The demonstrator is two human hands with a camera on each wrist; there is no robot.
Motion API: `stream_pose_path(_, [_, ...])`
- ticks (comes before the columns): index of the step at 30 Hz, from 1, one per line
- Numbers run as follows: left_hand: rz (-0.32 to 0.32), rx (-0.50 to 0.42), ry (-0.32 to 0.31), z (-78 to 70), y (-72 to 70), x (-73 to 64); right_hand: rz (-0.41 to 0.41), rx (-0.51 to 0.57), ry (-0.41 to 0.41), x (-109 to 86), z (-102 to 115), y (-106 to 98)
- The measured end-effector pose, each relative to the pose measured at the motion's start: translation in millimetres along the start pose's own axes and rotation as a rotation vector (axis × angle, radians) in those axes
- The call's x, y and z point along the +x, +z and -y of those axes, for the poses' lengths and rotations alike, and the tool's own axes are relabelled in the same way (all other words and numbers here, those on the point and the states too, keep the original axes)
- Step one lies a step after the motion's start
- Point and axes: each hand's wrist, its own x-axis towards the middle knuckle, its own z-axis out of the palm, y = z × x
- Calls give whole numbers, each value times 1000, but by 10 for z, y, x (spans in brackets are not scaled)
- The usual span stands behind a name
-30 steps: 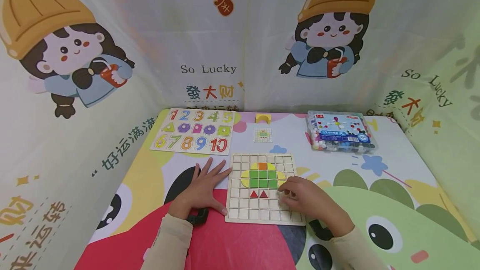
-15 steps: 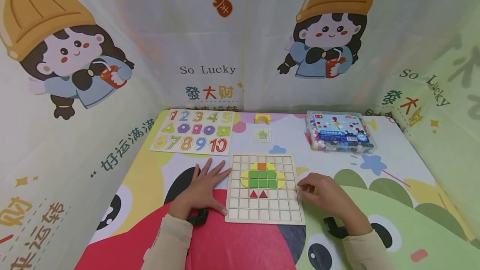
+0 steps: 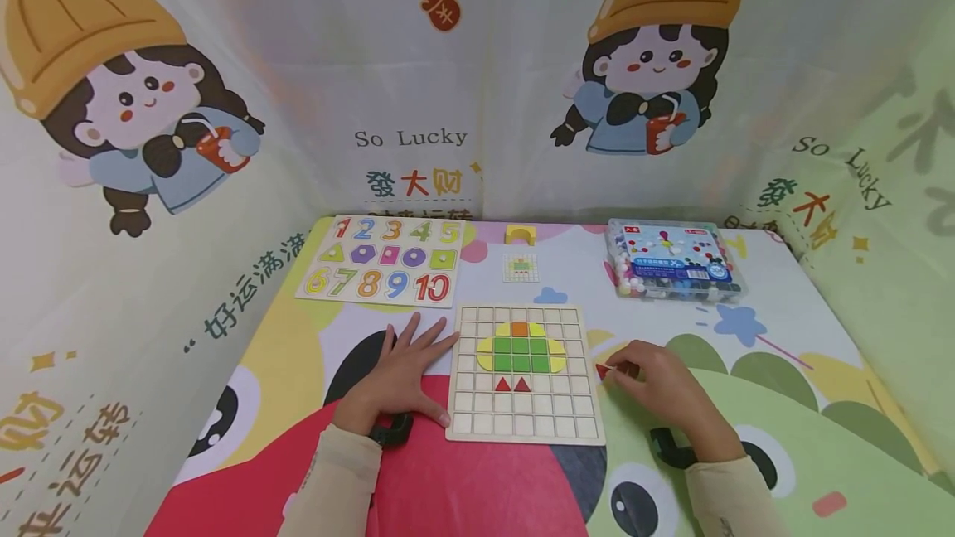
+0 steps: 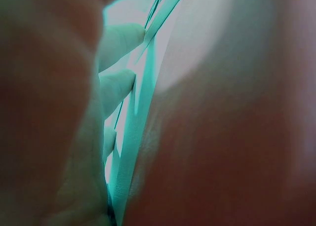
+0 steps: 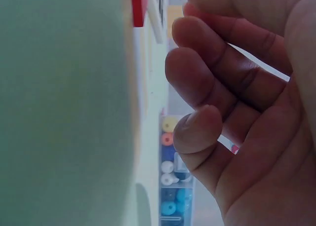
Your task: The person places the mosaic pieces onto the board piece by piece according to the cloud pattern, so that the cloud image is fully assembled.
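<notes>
A wooden grid board (image 3: pixel 522 428) lies in front of me, with green square tiles (image 3: pixel 521 355), yellow rounded tiles (image 3: pixel 487 346), an orange tile (image 3: pixel 520 329) and two red triangle tiles (image 3: pixel 522 385) on it. My left hand (image 3: pixel 399 371) lies spread with fingertips and thumb at the board's left edge. Just off the right edge, my right hand (image 3: pixel 656 379) pinches another red triangle tile (image 3: pixel 602 371) at its fingertips. In the right wrist view this tile (image 5: pixel 138 9) shows at the top, while the other fingers (image 5: pixel 192 78) curl loosely; the pinch itself is out of frame.
Behind the board lie a small pattern card (image 3: pixel 521 268) and a yellow arch block (image 3: pixel 520 234). A number puzzle board (image 3: pixel 380 261) is at the back left. At the back right stands a clear box of beads (image 3: pixel 675 261).
My right hand has drawn back from over the board to just beyond its right edge. A red triangle tile now shows at its fingertips. The left hand keeps its place.
</notes>
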Motion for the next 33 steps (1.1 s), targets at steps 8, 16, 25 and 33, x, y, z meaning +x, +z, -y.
stream_pose_path(8, [-8, 1, 5, -12, -8, 0, -23, 1, -42, 3, -73, 56])
stream_pose_path(16, [5, 4, -2, -6, -5, 1, 2, -21, -55, 5, -72, 100])
stream_pose_path(25, [-4, -1, 6, -7, -9, -5, 57, -49, -64, 22, -40, 115])
stream_pose_path(33, [-12, 0, 14, -23, -14, -17, 95, -56, -50, 21, -5, 110])
